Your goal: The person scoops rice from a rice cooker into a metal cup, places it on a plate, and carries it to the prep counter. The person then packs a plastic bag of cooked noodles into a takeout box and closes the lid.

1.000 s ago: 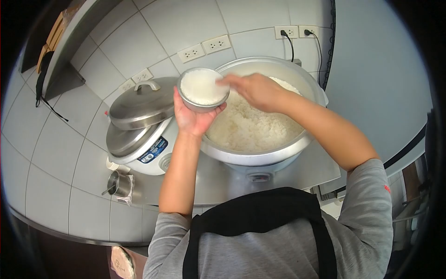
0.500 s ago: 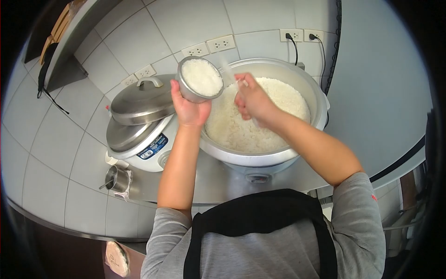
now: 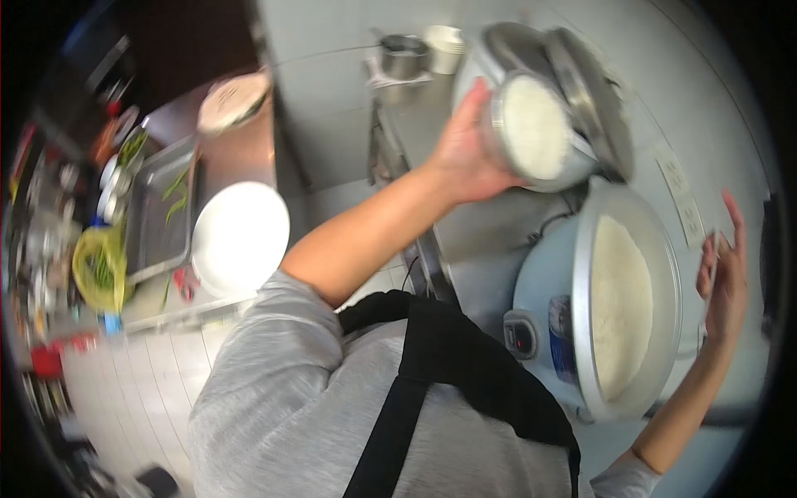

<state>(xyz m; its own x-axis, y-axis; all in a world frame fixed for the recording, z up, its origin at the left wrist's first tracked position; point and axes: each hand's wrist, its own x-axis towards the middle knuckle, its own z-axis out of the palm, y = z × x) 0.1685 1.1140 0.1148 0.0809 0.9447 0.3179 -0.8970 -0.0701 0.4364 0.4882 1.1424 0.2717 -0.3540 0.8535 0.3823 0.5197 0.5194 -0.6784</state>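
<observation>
Rice bowl [image 3: 499, 124] | left hand [image 3: 470, 151] cupped, gripping it | right hand [image 3: 727, 278] index raised, gripping thin pale utensil [image 3: 711, 286]

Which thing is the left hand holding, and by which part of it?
The left hand cradles the metal bowl of rice by its outer wall.

I see a round bowl [image 3: 496, 124], grey like metal, which rests in the left grip [image 3: 469, 153]. White rice [image 3: 536, 129] fills it up to near the rim; the surface looks quite flat. In the right grip [image 3: 726, 286] there is a thin, pale tool [image 3: 711, 286], too blurred for telling its shape. The big rice cooker [image 3: 540, 282], pale blue with a silvery rim, stands uncovered on the desk [image 3: 477, 232], with much white rice inside.
</observation>
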